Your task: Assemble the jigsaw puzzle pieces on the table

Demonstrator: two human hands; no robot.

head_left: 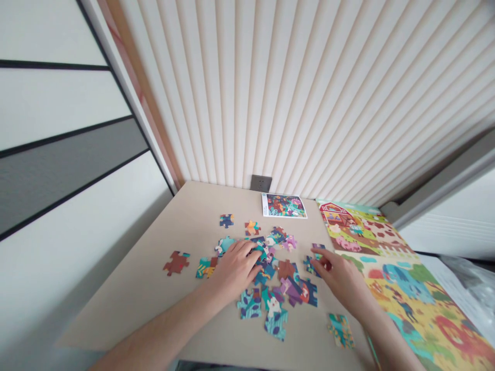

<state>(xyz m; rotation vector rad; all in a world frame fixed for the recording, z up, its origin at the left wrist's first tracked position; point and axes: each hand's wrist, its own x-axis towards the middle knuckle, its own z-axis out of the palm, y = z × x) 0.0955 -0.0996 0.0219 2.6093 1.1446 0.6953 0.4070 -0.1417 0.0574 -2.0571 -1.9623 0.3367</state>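
Observation:
Loose jigsaw puzzle pieces lie in a cluster on the beige table. My left hand reaches over the cluster, fingers bent around a teal puzzle piece at the fingertips. The fingers partly cover that piece and others beneath. To the right, my right hand hovers by a dark blue puzzle piece, index finger and thumb apart. A purple-and-teal puzzle piece shows just behind the index finger. Nearer me, a purple puzzle piece overlaps its neighbours.
A small picture card lies at the back, below a wall socket. Colourful farm and animal picture boards cover the right side. A brown piece sits far left; a teal-and-yellow piece lies near the front. A pleated wall borders the back.

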